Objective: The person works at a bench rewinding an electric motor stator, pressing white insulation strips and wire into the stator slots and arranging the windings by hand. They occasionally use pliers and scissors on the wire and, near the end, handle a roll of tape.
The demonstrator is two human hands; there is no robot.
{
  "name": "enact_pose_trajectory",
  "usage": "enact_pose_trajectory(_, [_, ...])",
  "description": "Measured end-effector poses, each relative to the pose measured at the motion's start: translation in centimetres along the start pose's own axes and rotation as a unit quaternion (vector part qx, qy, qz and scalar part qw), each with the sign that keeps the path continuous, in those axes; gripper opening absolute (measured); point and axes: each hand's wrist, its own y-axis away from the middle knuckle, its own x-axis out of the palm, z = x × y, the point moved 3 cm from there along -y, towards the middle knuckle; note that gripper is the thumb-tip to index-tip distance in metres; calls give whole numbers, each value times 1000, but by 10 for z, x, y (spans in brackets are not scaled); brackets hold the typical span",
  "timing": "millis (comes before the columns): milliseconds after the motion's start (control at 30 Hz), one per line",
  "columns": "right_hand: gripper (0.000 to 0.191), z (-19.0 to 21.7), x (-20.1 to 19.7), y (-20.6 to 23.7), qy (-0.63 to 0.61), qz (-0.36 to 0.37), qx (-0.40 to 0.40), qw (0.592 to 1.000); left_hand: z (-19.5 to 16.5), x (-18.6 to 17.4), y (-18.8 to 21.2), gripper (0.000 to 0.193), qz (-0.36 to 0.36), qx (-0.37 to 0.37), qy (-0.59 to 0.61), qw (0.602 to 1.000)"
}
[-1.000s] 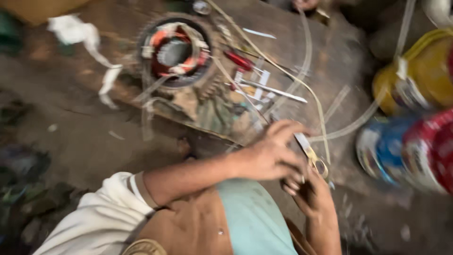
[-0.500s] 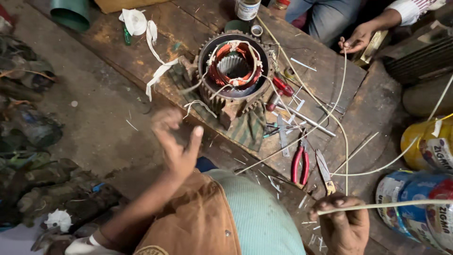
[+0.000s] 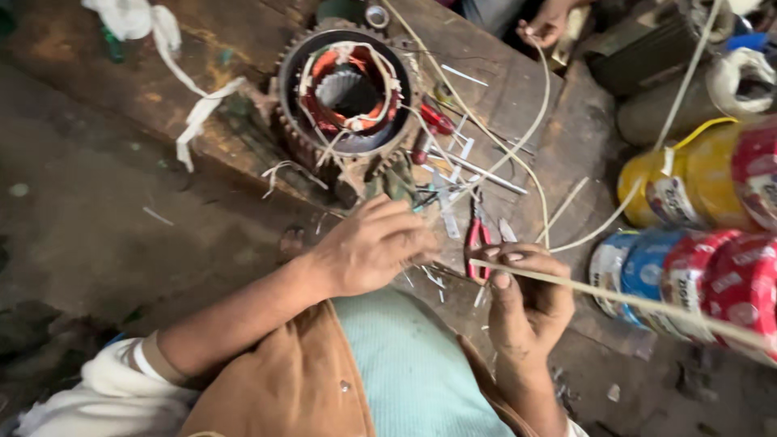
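Pale sleeving strip, thin, straight, stiff, pinched in right hand

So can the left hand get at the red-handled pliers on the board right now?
Probably yes. The left hand rests on the board just beside the red-handled pliers, with nothing lying over the handles. The right hand holds a pale sleeving strip just past them, which might crowd the reach.

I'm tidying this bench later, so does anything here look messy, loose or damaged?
Yes. Pale strips and offcuts lie scattered across the wooden bench beside the motor stator, whose white ties hang loose over its rim. Red-handled pliers lie among the litter. The right hand holds a pale strip; the left hand hovers over scraps.
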Motion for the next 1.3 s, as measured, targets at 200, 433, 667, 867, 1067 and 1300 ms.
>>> enact_pose_trajectory(200, [15,4,7,-5,-49,-84,-54,994,-10,-10,-17,15,-7,-66,96,993])
enact_pose_trajectory(433, [19,3,19,-3,-119,-42,15,992,-15,-16,-29,19,-20,-32,108,993])
enact_pose_trajectory(667, [18,3,21,-2,-93,-41,1,995,-12,-17,-31,13,4,-34,141,989])
enact_pose_trajectory(867, [17,0,30,0,3,-2,11,1000,-4,-9,-29,31,-5,-76,211,975])
enact_pose_trajectory(1067, [17,-10,41,-6,11,-15,50,999,31,-30,-8,52,65,-8,94,993])
enact_pose_trajectory(1300, [17,-19,68,-12,16,-10,59,998,90,-41,21,29,114,-56,18,992])
